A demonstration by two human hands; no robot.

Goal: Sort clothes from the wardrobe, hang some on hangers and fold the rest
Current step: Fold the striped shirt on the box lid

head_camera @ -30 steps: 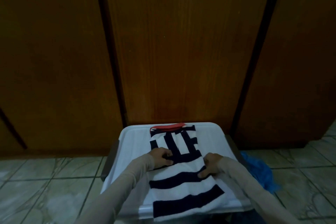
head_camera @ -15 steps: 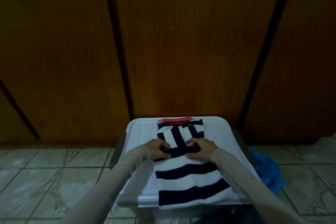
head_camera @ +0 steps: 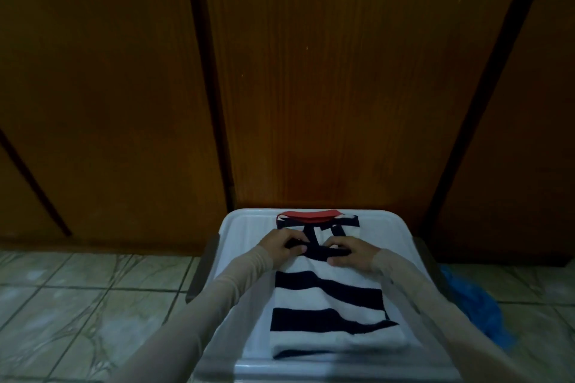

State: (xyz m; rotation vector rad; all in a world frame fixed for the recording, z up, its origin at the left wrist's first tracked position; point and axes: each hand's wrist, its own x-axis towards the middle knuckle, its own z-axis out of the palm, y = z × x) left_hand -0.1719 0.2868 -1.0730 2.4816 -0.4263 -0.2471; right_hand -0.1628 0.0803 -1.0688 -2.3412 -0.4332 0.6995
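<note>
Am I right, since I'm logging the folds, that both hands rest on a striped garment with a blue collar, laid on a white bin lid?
Not quite: the head view shows a red collar. Otherwise yes: left hand and right hand rest on the striped garment on the white bin lid.

A white plastic box lid sits low in the middle, close to the wall of wood behind it. The lid has a raised rim and round corners. A dark grey handle sticks out on its left side, and another dark handle shows on the right.

The floor has pale green tiles with cloudy marks and thin dark lines between them.

A blue crumpled thing, maybe a bag or cloth, lies on the floor just beside the box on the right.

Tall brown wooden doors fill the top, with dark gaps between them.
</note>
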